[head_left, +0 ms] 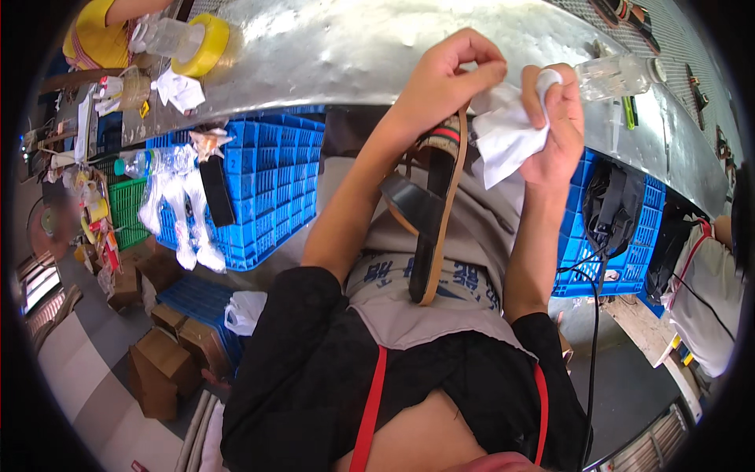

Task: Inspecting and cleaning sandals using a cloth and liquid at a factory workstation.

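While the metal desk spans 12 o'clock, the sandal lies nearly 12-to-6 o'clock over the apron, at 6 o'clock from the nearer left grip, curled nearly closed, hold unclear, and the right grip folds around white cloth.

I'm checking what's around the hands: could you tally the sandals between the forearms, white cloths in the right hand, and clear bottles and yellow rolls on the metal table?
Sandal: 1
White cloth: 1
Clear bottles: 2 (left bottle, right bottle)
Yellow roll: 1
Total: 5
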`<move>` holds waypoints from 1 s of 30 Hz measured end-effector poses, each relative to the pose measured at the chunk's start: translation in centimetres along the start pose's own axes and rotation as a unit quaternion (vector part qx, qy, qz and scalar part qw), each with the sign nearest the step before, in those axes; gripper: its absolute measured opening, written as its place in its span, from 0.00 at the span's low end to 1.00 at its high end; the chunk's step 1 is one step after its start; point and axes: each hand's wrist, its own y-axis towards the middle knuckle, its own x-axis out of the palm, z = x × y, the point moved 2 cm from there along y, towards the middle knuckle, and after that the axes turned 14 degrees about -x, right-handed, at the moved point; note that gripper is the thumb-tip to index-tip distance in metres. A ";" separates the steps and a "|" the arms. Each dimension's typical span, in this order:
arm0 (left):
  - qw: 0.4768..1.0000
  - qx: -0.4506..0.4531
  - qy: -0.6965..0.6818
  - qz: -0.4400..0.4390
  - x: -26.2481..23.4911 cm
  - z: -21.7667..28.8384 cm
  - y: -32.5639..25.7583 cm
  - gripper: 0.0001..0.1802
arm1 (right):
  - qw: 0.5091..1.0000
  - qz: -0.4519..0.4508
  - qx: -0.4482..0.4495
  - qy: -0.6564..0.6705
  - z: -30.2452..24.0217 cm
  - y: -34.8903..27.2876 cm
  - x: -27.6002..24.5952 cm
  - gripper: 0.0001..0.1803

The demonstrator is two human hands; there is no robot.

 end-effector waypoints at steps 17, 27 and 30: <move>0.958 -0.073 -0.021 0.276 -9.2 0.5 -9.8 0.04 | 0.955 -0.071 0.230 -0.172 -1.6 -11.0 4.3 0.05; 0.937 -0.045 0.018 0.346 -11.8 -3.4 -13.9 0.05 | 0.908 -0.086 0.396 -0.104 -0.7 -13.3 4.9 0.10; 0.936 -0.057 0.014 0.346 -12.4 -4.6 -14.4 0.05 | 0.916 -0.129 0.356 -0.134 -1.0 -13.1 5.3 0.10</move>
